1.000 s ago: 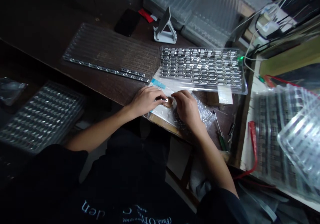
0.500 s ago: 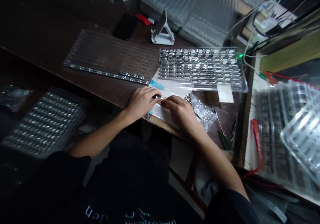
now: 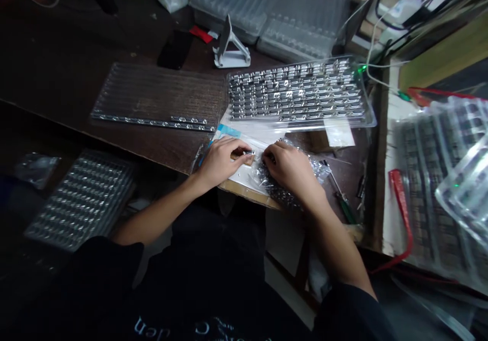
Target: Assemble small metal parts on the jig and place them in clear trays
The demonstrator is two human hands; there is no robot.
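Between the two hands in the head view, and nearer the left, a small metal connector (image 3: 249, 153) sits just above a brown block (image 3: 247, 161) on a white sheet (image 3: 240, 176). The left hand (image 3: 221, 160) pinches it between thumb and fingertips. The right hand (image 3: 292, 168) is curled, fingers bent together over loose shiny parts (image 3: 272, 181) in a clear bag; whether it grips one of them I cannot tell.

As a judgement, the connector should be light and stiff, its bright shell rather slippery, and any pins easily bent, so the long sides or the ends are the best places to take hold.

Beyond the right hand lies a tray full of similar pieces (image 3: 297, 94); beyond the left, a sparsely filled tray (image 3: 156, 94), its pieces along the near edge.

Below both hands, pale letters (image 3: 152, 328) on the dark shirt (image 3: 213, 265) seem to read "den", with a "C" farther right; the light is dim there. No brand or label is legible on the connector or either tray.
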